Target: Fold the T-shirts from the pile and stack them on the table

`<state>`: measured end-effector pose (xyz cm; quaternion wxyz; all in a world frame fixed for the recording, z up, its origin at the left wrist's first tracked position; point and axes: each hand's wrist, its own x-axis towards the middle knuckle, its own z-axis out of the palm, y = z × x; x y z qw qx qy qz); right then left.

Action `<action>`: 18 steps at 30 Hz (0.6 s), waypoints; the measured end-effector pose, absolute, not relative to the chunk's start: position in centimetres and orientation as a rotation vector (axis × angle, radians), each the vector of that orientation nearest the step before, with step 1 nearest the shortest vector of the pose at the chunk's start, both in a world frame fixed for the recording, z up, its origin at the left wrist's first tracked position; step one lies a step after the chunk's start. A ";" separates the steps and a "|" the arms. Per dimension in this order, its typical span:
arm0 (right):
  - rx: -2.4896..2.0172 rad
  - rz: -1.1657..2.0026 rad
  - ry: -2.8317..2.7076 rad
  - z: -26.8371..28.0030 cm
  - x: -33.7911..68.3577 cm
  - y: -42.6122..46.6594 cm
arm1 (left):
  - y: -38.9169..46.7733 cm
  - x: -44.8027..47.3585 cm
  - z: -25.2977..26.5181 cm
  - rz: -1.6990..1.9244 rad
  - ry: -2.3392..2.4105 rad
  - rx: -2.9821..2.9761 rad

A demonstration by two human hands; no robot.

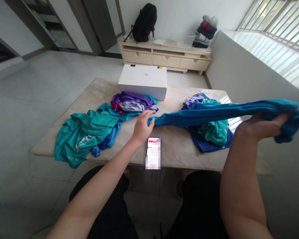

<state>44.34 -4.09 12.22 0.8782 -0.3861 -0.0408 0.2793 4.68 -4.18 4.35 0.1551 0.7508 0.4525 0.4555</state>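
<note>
A long blue garment [201, 114] stretches in a twisted strip across the table between my two hands. My right hand [266, 124], raised at the right, is closed on its bunched end, with part of the fingers hidden by cloth. My left hand [143, 127] has thumb and fingers around the garment's narrow left end. Beneath the left wrist area lies a phone [153, 149] with its screen lit. Left of that hand, a green shirt [88, 127] with white print hangs over the table's front edge. Behind it, purple clothing [133, 99] is heaped.
A white box [142, 79] stands at the table's [173, 156] back edge. Under the stretched garment, a pile with green cloth [214, 132] and dark blue cloth [198, 141] lies at right. Beyond, a low cabinet [166, 59] carries a black backpack [146, 23] and folded clothes [204, 33].
</note>
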 end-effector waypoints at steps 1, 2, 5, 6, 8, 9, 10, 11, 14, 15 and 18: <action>-0.785 0.567 -0.060 12.7 44.7 -4.2 | -5.9 5.3 3.2 1.230 1.338 2.149; -0.764 0.544 -0.040 13.0 44.9 -4.3 | -7.9 5.9 2.0 1.152 1.406 2.134; -0.678 0.382 -0.030 13.6 44.4 -4.5 | -13.8 7.1 -1.7 0.896 1.679 2.002; -0.640 0.295 -0.054 13.7 44.1 -4.6 | -15.5 7.3 -2.8 0.827 1.742 1.958; -0.577 0.131 -0.125 13.6 43.3 -4.6 | -17.9 7.8 -4.5 0.744 1.815 1.892; -0.559 0.079 -0.161 13.5 42.9 -4.7 | -18.7 7.9 -5.1 0.735 1.830 1.872; -0.553 0.052 -0.188 13.4 42.6 -4.7 | -19.1 8.0 -5.5 0.744 1.835 1.861; -0.563 0.048 -0.209 13.2 42.4 -4.7 | -19.3 7.9 -5.7 0.768 1.832 1.856; -0.643 0.069 -0.227 12.5 42.3 -4.9 | -19.2 6.9 -5.4 0.848 1.827 1.840; -0.671 0.072 -0.232 12.2 42.4 -5.0 | -19.2 6.2 -5.2 0.859 1.837 1.829; -0.712 0.060 -0.233 11.7 43.2 -5.2 | -19.1 3.6 -4.6 0.845 1.892 1.824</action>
